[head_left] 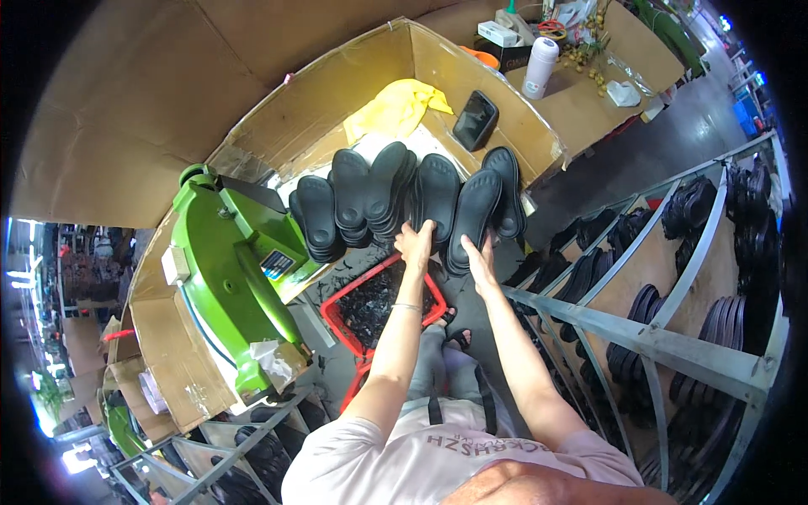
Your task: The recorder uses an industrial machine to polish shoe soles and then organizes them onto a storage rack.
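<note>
Several stacks of black shoe soles stand in a row across the white work surface. My left hand (415, 244) grips the heel end of one stack of soles (437, 183), thumb on its top face. To its right, my right hand (480, 263) is closed round the heel of another sole stack (476, 202), thumb also on top; the fingers beneath are mostly hidden. Further soles (502, 185) lie just behind that stack. Left of my hands are a taller pile of soles (387, 185), a neighbouring pile (350, 189) and a shorter one (317, 215).
A green machine (227, 278) stands at the left. Below my hands is a red crate (341, 316) of black scraps. Cardboard walls (320, 93) enclose the surface, with a yellow cloth (400, 108) and a phone (476, 120). A metal rack (640, 337) of soles fills the right.
</note>
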`<state>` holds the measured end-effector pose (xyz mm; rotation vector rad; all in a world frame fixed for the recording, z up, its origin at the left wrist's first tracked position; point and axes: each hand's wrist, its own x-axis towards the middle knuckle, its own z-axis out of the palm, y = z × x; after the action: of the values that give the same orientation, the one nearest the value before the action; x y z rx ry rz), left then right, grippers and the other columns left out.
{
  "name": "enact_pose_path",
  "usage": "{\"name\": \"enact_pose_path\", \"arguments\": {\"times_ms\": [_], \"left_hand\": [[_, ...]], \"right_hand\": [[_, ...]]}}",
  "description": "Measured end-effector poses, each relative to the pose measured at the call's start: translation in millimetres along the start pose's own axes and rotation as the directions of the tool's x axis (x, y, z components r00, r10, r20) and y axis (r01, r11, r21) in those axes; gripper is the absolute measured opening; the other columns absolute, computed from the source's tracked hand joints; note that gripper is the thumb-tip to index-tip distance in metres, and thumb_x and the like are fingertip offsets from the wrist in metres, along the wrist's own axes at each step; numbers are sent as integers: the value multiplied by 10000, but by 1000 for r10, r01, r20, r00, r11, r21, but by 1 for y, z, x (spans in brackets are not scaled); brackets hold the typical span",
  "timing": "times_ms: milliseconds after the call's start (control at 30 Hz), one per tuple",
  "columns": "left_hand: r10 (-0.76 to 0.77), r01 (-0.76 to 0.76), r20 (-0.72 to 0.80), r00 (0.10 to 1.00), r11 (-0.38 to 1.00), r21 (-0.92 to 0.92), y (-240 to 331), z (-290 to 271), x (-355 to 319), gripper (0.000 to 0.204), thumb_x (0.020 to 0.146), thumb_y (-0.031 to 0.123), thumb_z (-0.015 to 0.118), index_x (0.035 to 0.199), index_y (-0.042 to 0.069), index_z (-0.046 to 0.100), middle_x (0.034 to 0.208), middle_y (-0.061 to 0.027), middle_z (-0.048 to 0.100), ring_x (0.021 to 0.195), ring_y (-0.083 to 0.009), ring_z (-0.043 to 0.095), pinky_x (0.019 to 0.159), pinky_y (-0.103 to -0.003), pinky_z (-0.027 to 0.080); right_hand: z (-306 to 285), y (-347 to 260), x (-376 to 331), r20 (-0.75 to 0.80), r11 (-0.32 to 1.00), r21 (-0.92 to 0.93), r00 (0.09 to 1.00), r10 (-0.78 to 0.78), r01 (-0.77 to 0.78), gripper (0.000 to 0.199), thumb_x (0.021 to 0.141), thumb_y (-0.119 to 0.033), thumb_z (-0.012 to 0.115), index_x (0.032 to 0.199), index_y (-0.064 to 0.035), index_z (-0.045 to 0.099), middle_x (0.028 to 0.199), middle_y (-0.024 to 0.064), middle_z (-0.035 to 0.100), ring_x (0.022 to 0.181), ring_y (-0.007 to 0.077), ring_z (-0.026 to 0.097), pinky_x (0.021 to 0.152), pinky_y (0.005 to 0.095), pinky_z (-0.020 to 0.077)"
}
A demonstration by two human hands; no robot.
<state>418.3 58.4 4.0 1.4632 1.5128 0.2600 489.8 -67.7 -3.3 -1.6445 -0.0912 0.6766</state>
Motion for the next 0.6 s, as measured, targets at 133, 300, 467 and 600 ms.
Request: {"name": "enact_pose_path", "arguments": {"times_ms": [133,300,467,600], "left_hand": [[-56,58,26,998,997,-49,1,-3,-1,842,627,430,661,1306,-4,419,1301,-281,387,1245,-413,319,1019,-442,310],[-16,30,80,997,984,-174,-8,-9,0,835,601,413,704,1251,-42,445,1286,-278,402,1218,-395,361,1012,-433,317],[-54,72,128,990,987,-142,-16,-4,0,844,576,441,715,1227,-35,463,1286,-282,394,1210,-401,368,998,-437,336],[-97,103,63,993,989,-102,-14,-4,0,886,557,480,718,1220,-68,504,1207,-273,525,1137,-353,511,955,-399,409]], "right_hand": [[-9,-9,21,127,1000,-26,992,0,3,794,768,-324,656,1396,-16,280,1356,145,412,1245,232,391,1045,329,279],[-19,-19,23,215,998,-20,975,57,-54,781,759,-306,658,1390,-26,292,1329,150,436,1222,239,420,1020,330,310],[-23,-22,18,202,992,29,972,118,-126,747,746,-273,669,1361,-22,328,1271,134,488,1167,223,470,985,325,345],[-23,-26,16,266,980,91,952,149,-179,774,722,-293,690,1354,-19,339,1242,148,507,1135,232,494,972,334,352]]}}
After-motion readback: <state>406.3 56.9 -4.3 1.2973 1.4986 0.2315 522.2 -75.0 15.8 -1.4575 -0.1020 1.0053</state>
